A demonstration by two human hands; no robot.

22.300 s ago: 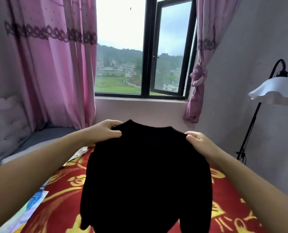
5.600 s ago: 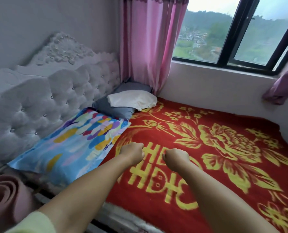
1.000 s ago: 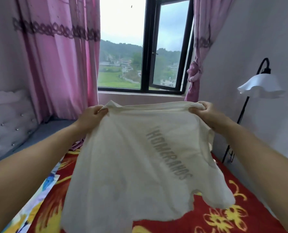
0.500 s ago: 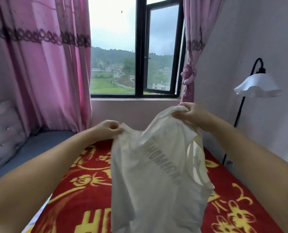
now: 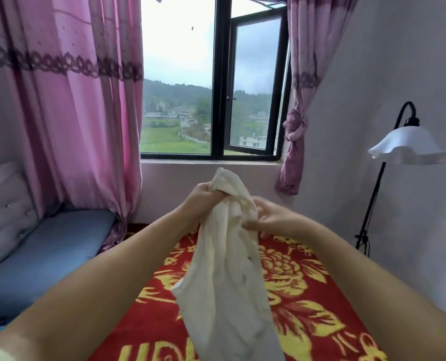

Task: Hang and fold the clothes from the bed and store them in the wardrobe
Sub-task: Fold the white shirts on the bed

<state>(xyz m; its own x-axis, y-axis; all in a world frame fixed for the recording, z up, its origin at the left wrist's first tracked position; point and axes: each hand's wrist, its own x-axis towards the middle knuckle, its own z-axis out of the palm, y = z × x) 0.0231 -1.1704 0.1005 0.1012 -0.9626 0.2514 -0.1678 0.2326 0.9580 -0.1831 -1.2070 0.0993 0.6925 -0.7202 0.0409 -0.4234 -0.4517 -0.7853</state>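
There was one view only, from a camera worn on the person's head, so no second view shared any of the scene. It looked forward and slightly down across the bed toward the window, which stood straight ahead at the far end of the bed. The bed filled the lower frame, close beneath the camera.

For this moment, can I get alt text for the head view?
Both hands, left and right, grip a bunched cream shirt held up over a red and yellow bedspread. Behind are a window, pink curtains and a floor lamp.
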